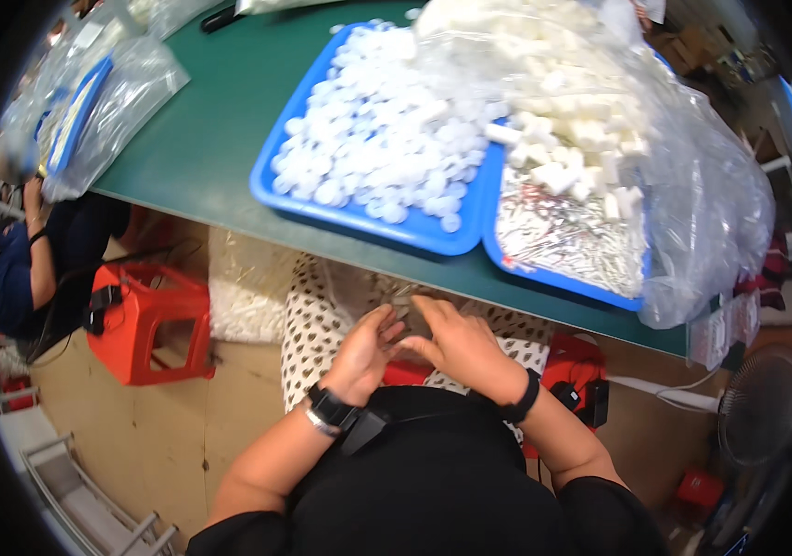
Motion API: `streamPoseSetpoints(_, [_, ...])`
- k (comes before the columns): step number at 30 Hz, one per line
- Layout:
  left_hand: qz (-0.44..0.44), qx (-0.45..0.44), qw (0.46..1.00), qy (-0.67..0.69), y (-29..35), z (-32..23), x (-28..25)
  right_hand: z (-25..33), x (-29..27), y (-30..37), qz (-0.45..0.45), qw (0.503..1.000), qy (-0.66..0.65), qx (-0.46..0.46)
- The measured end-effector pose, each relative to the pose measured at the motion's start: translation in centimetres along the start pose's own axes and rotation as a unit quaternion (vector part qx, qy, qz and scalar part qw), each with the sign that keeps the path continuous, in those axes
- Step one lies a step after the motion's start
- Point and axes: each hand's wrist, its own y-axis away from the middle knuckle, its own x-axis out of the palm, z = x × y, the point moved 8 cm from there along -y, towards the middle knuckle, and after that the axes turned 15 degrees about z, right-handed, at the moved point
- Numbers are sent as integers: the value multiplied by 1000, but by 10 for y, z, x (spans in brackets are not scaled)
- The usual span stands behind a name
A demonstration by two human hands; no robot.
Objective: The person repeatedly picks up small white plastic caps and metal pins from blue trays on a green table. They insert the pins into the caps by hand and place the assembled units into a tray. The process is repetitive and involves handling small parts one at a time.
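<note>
Both hands sit low in the centre of my frame, over the spotted trousers, just short of the worktop edge. On the left hand I see loosely curled fingers, turned in toward its partner; on the right hand the fingers bend forward and the thumb reaches across to the left, a narrow space between the two. Whether anything small is pinched there I can't tell: the fingertips blur against the dim gap under the worktop. Nearest to them, above, comes the left blue tray, upper centre, heaped with round white caps. Right up beside it, upper right of centre, I have the right blue tray, with small metal pieces spread over its near part and white blocks piled on the far part, spilling from under a big clear plastic bag that drapes off the tray's right side. A dark watch circles the left wrist, a black band the right. Over at centre left I've got a red plastic stool and, at the frame's rim, a co-worker in dark blue; lower right, a round fan stands near the worktop's corner.
</note>
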Motion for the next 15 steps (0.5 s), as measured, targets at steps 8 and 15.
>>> streamPoseSetpoints(8, [159, 261, 833, -460, 37, -100, 135, -20, -159, 51, -270, 951, 151, 25])
streamPoseSetpoints(15, [17, 444, 473, -761, 33, -141, 196, -37, -171, 20, -270, 930, 247, 31])
